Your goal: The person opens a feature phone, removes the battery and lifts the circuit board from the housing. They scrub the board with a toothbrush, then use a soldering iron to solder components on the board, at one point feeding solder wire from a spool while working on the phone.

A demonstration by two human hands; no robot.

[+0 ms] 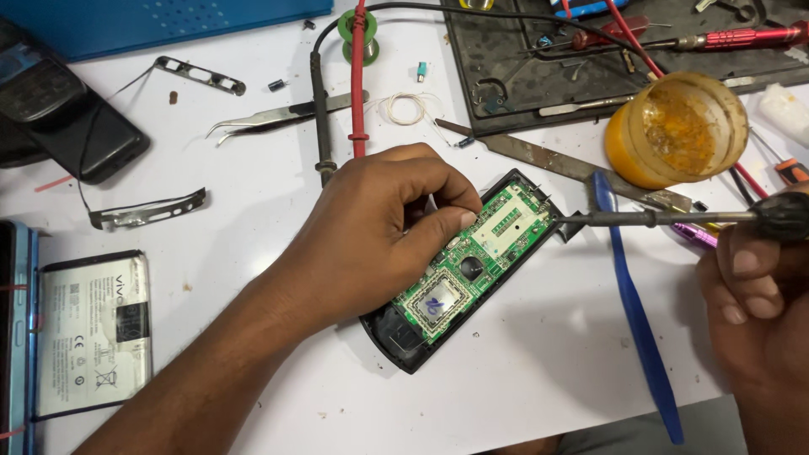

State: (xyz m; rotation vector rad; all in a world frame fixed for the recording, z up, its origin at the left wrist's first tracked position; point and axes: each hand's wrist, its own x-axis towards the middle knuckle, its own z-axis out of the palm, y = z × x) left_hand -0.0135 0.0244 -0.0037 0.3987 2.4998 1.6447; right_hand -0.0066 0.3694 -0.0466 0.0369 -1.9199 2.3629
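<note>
At the middle of the white surface (522, 371) lay an opened black phone (459, 270), its back cover already off and the green circuit board (476, 261) bare inside the shell. The left hand (379, 236) rested on the phone's left edge, thumb and forefinger pressed together in a grip on the board's near-left side, holding it steady. The right hand (758, 295), at the right edge of view, had its grip closed around the dark handle of a soldering iron (674, 219), whose thin tip touched the board's far-right corner. The board was still seated in the shell, so the work on that corner looked under way rather than finished. Just beside the iron lay a blue plastic pry tool (632, 312), and farther off an open tub of amber flux (678, 126). Tweezers (278, 115) lay far left, and a loose flat battery (94, 333) near left.
</note>
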